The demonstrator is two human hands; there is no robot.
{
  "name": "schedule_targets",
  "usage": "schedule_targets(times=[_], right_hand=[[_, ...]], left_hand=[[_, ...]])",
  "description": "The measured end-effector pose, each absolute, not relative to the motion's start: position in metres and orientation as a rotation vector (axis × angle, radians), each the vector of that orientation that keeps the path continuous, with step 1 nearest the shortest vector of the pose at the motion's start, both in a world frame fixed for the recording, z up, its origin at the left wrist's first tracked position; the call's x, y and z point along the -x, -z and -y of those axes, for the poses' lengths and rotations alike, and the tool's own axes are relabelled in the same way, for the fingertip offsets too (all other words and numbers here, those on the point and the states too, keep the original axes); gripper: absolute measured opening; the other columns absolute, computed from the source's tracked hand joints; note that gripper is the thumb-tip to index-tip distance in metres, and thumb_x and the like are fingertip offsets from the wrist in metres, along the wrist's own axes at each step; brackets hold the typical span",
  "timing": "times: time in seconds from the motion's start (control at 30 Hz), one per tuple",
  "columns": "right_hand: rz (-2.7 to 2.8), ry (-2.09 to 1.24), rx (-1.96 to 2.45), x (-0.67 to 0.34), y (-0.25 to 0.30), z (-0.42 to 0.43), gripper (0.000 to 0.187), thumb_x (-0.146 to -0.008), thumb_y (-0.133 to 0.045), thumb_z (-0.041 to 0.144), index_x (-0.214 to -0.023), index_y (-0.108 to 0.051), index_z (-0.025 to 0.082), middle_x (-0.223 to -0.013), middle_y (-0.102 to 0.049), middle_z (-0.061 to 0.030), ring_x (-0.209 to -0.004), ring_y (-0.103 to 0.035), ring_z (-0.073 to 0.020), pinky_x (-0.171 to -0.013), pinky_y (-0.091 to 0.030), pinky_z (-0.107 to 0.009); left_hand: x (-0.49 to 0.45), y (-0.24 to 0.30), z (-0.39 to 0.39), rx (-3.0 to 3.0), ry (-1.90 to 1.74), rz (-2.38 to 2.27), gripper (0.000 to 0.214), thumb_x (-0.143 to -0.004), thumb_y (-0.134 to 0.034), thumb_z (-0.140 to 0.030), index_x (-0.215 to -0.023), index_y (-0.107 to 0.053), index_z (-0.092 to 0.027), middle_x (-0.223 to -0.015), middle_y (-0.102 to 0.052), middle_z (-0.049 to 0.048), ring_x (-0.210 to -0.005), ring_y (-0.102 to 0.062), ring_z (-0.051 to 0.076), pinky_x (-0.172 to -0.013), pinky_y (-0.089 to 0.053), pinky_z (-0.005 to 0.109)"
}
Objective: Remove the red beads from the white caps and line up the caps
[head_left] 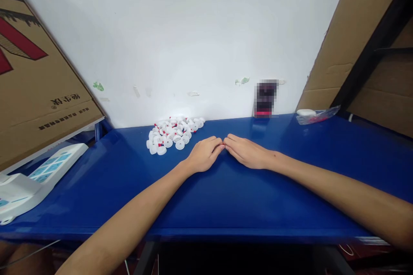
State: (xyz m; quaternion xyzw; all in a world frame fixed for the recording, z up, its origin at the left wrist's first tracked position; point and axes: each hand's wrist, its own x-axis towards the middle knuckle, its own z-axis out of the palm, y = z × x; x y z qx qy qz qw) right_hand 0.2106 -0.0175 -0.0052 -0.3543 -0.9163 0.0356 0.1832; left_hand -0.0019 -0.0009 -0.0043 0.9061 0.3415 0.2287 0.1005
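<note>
From my station I see 2 bare forearms angling inward over the blue table (193, 206), backs of the hands mostly up. The left hand (205, 154) and the right hand (247, 152) meet at the fingertips, fingers bent — a sliver of red shows where they join, but I can't tell what, if anything, either is gripping. The pile of white caps (174, 133), with red bits among them, lies just beyond the left hand and to its left. For writing, I get the cardboard box (48, 73) far left of the hands: 2 lines of dark characters, upside down, with a small circled R by 1 of them — I can't read the rest. Beyond the right hand, a dark item (266, 96) at the white wall (193, 43) is pixelated, hiding any label.
</note>
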Motion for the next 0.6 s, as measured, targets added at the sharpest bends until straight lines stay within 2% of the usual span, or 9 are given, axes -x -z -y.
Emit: schedule_targets(times=[0.23, 0.43, 0.5, 0.6], right_hand=[[2.591, -0.040, 1.023, -0.2072, 0.0037, 0.0179, 0.022, -0.104, -0.031, 0.024, -0.091, -0.049, 0.020, -0.089, -0.050, -0.0049, -0.069, -0.047, -0.0170, -0.065, -0.037, -0.031], [2.583, 0.124, 1.044, -0.2057, 0.0012, 0.0222, 0.029, -0.106, -0.028, 0.028, -0.089, -0.051, 0.020, -0.086, -0.051, -0.0045, -0.068, -0.047, -0.0178, -0.067, -0.038, -0.032], [2.566, 0.108, 1.043, -0.2062, 0.0008, 0.0231, 0.031, -0.106, -0.028, 0.030, -0.092, -0.053, 0.020, -0.088, -0.053, -0.0047, -0.069, -0.048, -0.0178, -0.068, -0.039, -0.033], [2.473, 0.070, 1.052, -0.2102, 0.0040, 0.0185, 0.032, -0.106, -0.029, 0.032, -0.098, -0.058, 0.020, -0.103, -0.055, -0.0086, -0.079, -0.053, -0.0188, -0.075, -0.043, -0.034]], left_hand=[[-0.0013, 0.0049, -0.0034, -2.195, -0.683, -0.908, 0.032, -0.097, -0.041, -0.039, -0.074, -0.045, -0.018, -0.072, -0.047, -0.0029, -0.068, -0.041, 0.012, -0.063, -0.032, 0.026], [-0.0027, 0.0093, -0.0072, -1.950, -0.733, -0.846, 0.031, -0.092, -0.038, -0.035, -0.066, -0.029, -0.020, -0.063, -0.029, -0.0043, -0.060, -0.029, 0.011, -0.058, -0.026, 0.027], [-0.0013, 0.0069, -0.0070, -2.027, -0.768, -0.877, 0.031, -0.091, -0.036, -0.033, -0.064, -0.030, -0.020, -0.063, -0.031, -0.0039, -0.060, -0.031, 0.012, -0.059, -0.027, 0.028], [0.0026, 0.0010, -0.0067, -2.328, -0.762, -0.942, 0.033, -0.091, -0.038, -0.030, -0.060, -0.037, -0.018, -0.063, -0.042, -0.0023, -0.064, -0.039, 0.013, -0.066, -0.031, 0.029]])
